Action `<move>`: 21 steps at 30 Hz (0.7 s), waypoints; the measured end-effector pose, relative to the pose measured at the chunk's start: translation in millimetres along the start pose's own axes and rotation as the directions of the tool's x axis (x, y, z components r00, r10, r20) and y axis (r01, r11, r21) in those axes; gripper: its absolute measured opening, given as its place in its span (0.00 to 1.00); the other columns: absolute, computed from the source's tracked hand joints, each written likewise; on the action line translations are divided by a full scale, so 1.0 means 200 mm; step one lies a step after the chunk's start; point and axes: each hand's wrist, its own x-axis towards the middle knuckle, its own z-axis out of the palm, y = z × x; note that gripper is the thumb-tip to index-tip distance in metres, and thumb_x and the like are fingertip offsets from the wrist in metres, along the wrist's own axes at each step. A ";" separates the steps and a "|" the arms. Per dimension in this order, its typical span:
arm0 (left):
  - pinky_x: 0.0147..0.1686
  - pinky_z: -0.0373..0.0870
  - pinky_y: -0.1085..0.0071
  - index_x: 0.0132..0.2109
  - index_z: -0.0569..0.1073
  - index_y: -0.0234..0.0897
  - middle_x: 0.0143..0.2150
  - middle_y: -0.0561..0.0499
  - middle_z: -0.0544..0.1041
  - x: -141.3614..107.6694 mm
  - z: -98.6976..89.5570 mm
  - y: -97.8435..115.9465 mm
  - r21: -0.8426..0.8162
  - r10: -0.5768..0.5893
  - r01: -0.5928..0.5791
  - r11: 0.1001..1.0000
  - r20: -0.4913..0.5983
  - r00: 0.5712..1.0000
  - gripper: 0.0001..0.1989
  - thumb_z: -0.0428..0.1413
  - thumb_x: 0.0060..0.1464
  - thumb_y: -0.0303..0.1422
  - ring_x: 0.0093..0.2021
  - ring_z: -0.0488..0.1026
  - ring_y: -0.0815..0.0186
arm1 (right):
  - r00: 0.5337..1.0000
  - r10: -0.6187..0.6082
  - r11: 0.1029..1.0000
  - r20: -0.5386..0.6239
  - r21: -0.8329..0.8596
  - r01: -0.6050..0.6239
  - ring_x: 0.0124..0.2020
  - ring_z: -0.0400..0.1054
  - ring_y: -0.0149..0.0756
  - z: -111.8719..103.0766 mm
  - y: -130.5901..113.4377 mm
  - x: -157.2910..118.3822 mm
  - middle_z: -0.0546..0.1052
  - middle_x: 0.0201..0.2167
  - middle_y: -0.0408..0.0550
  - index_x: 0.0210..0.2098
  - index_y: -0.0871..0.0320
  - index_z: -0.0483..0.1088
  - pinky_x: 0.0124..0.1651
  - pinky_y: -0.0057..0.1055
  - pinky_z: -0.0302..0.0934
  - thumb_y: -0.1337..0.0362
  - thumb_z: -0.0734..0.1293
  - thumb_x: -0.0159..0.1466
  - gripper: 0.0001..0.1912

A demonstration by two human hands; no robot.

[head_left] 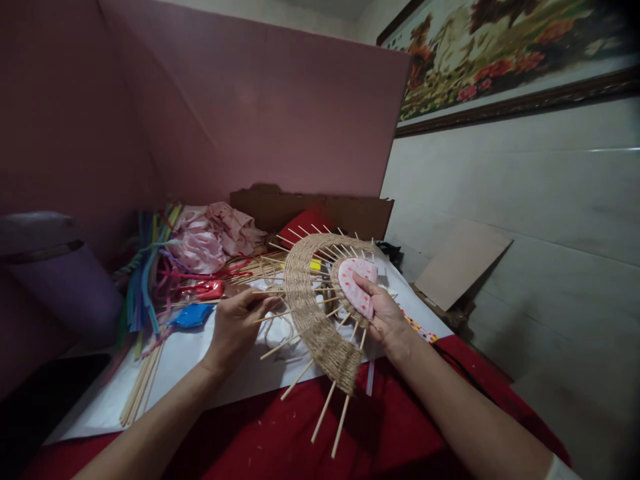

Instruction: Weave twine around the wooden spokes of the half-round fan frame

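A half-round woven fan of tan twine (304, 283) hangs above the table, thin wooden sticks fanning outward through its wide band. At its inner centre sits a pink padded half-circle with red dots (356, 283). My right hand (383, 313) grips this padded centre, thumb on top and fingers beneath. At the fan's left edge, my left hand (241, 327) pinches the end of one of the sticks (267, 292). The lower sticks point toward me, past the band's edge.
White paper (195, 367) covers part of a red cloth (270, 433). Pink fabric (200, 240), colourful pipe cleaners (143, 273), a blue packet (193, 315), a red packet (209, 289) and loose sticks (145, 380) lie left. Cardboard (350, 213) stands behind.
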 end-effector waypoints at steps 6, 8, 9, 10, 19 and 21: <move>0.23 0.61 0.76 0.30 0.75 0.35 0.23 0.53 0.73 0.01 -0.02 0.00 0.038 0.044 -0.043 0.998 -0.032 0.999 0.08 0.57 0.49 0.36 0.23 0.66 0.71 | 1.000 0.024 1.000 0.004 0.003 -0.024 0.22 0.73 0.41 -0.02 0.00 0.02 0.77 0.22 0.57 0.37 0.69 0.68 0.29 0.39 0.70 0.71 0.58 0.61 0.09; 0.24 0.61 0.76 0.30 0.75 0.35 0.23 0.53 0.74 0.02 -0.03 0.01 0.055 0.078 -0.075 0.996 -0.057 0.995 0.07 0.57 0.49 0.35 0.23 0.67 0.70 | 0.999 0.032 0.999 0.012 0.014 -0.033 0.23 0.74 0.41 -0.03 0.00 0.03 0.77 0.22 0.56 0.37 0.69 0.68 0.31 0.39 0.70 0.71 0.58 0.61 0.09; 0.24 0.62 0.76 0.30 0.74 0.36 0.23 0.54 0.74 0.02 -0.03 0.01 0.064 0.095 -0.091 0.994 -0.071 0.993 0.06 0.57 0.48 0.34 0.23 0.67 0.70 | 0.999 0.039 0.999 0.017 0.024 -0.039 0.23 0.74 0.40 -0.04 0.00 0.04 0.77 0.22 0.55 0.37 0.68 0.68 0.31 0.38 0.71 0.71 0.59 0.61 0.09; 0.25 0.62 0.76 0.30 0.74 0.36 0.23 0.54 0.74 0.03 -0.04 0.01 0.075 0.112 -0.106 0.992 -0.082 0.990 0.05 0.57 0.48 0.33 0.23 0.68 0.70 | 0.998 0.050 0.998 0.024 0.032 -0.051 0.24 0.74 0.40 -0.05 0.00 0.04 0.78 0.22 0.55 0.37 0.68 0.68 0.32 0.38 0.71 0.71 0.59 0.61 0.09; 0.23 0.60 0.76 0.27 0.72 0.36 0.20 0.56 0.72 0.05 -0.07 -0.01 0.325 0.173 -0.096 0.941 -0.217 0.961 0.07 0.59 0.46 0.35 0.21 0.66 0.71 | 0.995 0.081 0.996 0.063 -0.033 -0.079 0.27 0.74 0.41 -0.08 0.00 0.06 0.78 0.24 0.55 0.39 0.68 0.67 0.35 0.39 0.70 0.70 0.60 0.60 0.10; 0.23 0.59 0.76 0.27 0.71 0.36 0.19 0.56 0.71 0.06 -0.09 -0.01 0.366 0.212 -0.119 0.923 -0.226 0.951 0.07 0.59 0.46 0.35 0.20 0.66 0.72 | 0.991 0.080 0.995 0.111 -0.076 -0.072 0.28 0.74 0.42 -0.08 0.00 0.07 0.78 0.24 0.56 0.40 0.68 0.67 0.35 0.40 0.70 0.69 0.59 0.61 0.10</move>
